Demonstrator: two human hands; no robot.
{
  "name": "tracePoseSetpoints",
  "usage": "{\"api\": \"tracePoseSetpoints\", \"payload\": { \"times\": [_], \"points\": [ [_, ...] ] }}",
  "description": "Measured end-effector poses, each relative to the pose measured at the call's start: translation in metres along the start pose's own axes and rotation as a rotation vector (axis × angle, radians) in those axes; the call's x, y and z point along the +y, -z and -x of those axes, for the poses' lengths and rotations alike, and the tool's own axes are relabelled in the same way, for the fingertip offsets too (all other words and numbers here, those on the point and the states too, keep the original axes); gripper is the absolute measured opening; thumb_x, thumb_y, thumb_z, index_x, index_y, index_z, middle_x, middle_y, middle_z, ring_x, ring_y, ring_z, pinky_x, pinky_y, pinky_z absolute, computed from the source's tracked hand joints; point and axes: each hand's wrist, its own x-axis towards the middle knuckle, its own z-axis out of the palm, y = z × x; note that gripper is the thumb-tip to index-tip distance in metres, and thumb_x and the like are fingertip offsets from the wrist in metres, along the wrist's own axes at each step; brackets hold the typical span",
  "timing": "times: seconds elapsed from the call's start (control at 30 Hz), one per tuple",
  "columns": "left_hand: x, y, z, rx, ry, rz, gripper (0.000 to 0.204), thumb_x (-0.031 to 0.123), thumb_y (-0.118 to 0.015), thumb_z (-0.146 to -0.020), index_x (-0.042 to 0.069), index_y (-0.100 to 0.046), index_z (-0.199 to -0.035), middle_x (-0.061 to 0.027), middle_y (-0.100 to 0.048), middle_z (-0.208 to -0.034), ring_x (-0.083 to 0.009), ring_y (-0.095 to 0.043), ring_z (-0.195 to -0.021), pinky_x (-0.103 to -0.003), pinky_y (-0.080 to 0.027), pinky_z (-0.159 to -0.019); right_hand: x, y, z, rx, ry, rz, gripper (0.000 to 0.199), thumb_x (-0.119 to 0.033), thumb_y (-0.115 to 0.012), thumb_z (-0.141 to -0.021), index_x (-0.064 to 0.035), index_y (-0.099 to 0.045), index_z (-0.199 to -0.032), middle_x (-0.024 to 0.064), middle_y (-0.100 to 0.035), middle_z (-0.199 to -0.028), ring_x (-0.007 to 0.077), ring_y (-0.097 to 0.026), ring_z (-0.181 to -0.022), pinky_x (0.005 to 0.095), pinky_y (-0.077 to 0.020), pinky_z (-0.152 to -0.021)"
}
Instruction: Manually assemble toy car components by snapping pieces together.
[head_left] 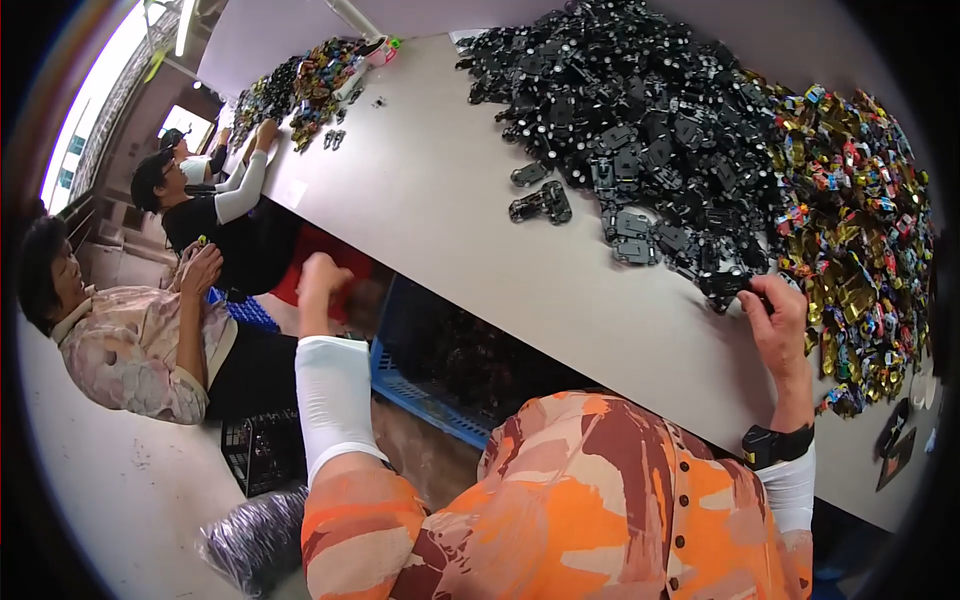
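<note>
My right hand (778, 318) is at the near edge of a big pile of black toy car chassis (620, 100). Its thumb and fingers pinch one black toy car chassis (724, 288), which touches the pile's lower end. Out past the table's front edge, my left hand (322, 282) hangs in the air with its fingers curled. Whatever may be inside them is hidden. Beneath and beside it are something red and a blue plastic crate (405, 388). A few loose black chassis (541, 203) lie on the table left of the pile.
Colourful toy car bodies with gold pieces (850, 220) are heaped at the right. The white table (430, 180) runs to the far left, where smaller heaps (325, 80) lie. Several people sit along its left side; the nearest person (140, 340) holds something small. A black crate (262, 452) stands on the floor.
</note>
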Motion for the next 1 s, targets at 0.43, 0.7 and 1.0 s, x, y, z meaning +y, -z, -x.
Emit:
{"api": "tracePoseSetpoints", "payload": {
  "times": [0.43, 0.7, 1.0],
  "points": [
    [0.255, 0.013, 0.148, 0.141, -1.230, 0.301, 0.042, 0.012, -0.074, -0.069, -0.003, -0.059, -0.105, -0.0158, -0.061, -0.084, -0.0262, -0.058, -0.069, -0.034, -0.047, -0.061, 0.012, -0.004, 0.002, -0.061, 0.014, 0.084, 0.013, -0.008, -0.067, -0.075, 0.0003, -0.057, -0.076, 0.0146, -0.057, -0.068, 0.0321, -0.057, -0.062, 0.0379, -0.0437, -0.055],
    [0.281, -0.018, 0.172, 0.271, -1.356, 0.321, 0.065, 0.001, -0.077, -0.060, 0.000, -0.051, -0.119, -0.0154, -0.050, -0.095, -0.0260, -0.053, -0.072, -0.033, -0.045, -0.060, 0.023, 0.001, -0.012, 0.131, -0.015, 0.078, 0.014, -0.014, -0.064, -0.079, -0.0008, -0.059, -0.077, 0.0167, -0.057, -0.070, 0.0351, -0.057, -0.067, 0.0421, -0.0447, -0.061],
    [0.367, -0.038, 0.282, -0.834, -1.366, 1.203, 0.042, -0.007, -0.066, -0.075, -0.002, -0.054, -0.115, -0.0049, -0.057, -0.086, -0.0098, -0.057, -0.066, -0.022, -0.050, -0.053, -0.002, 0.004, -0.007, 0.148, -0.536, -0.768, 0.019, -0.020, -0.059, -0.089, -0.0029, -0.061, -0.079, 0.0024, -0.060, -0.060, 0.0028, -0.046, -0.043, 0.0177, -0.0346, -0.039]
  ]
}}
